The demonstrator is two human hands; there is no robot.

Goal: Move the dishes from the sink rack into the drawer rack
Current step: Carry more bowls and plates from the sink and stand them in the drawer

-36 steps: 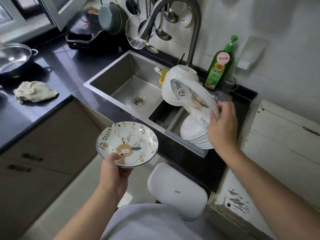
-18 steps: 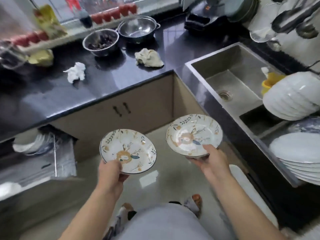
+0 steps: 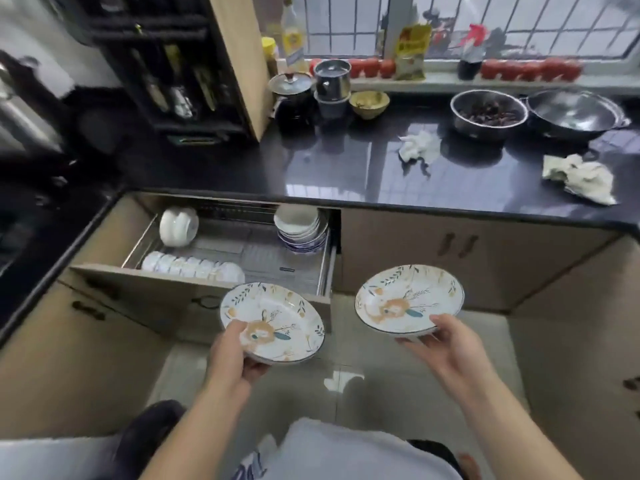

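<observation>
My left hand (image 3: 231,355) grips a floral plate (image 3: 277,320) by its near rim, just in front of the open drawer's front panel. My right hand (image 3: 446,344) holds a second floral plate (image 3: 408,301) by its near edge, to the right of the drawer. The drawer rack (image 3: 263,258) stands pulled out under the black counter. It holds a row of small white bowls (image 3: 194,266) at the front left, a white bowl on its side (image 3: 178,225) at the back left and a stack of bowls (image 3: 301,228) at the back right. The sink rack is out of view.
The black counter (image 3: 346,174) carries two steel bowls (image 3: 488,114), crumpled cloths (image 3: 578,178), pots and jars near the window. A tall dark shelf unit (image 3: 180,71) stands at the left. Closed cabinet doors (image 3: 457,261) flank the drawer. Tiled floor lies below.
The view has swung left from the sink to the open drawer. My right hand lifted a plate from the sink rack, and both plates now hover near the drawer.
</observation>
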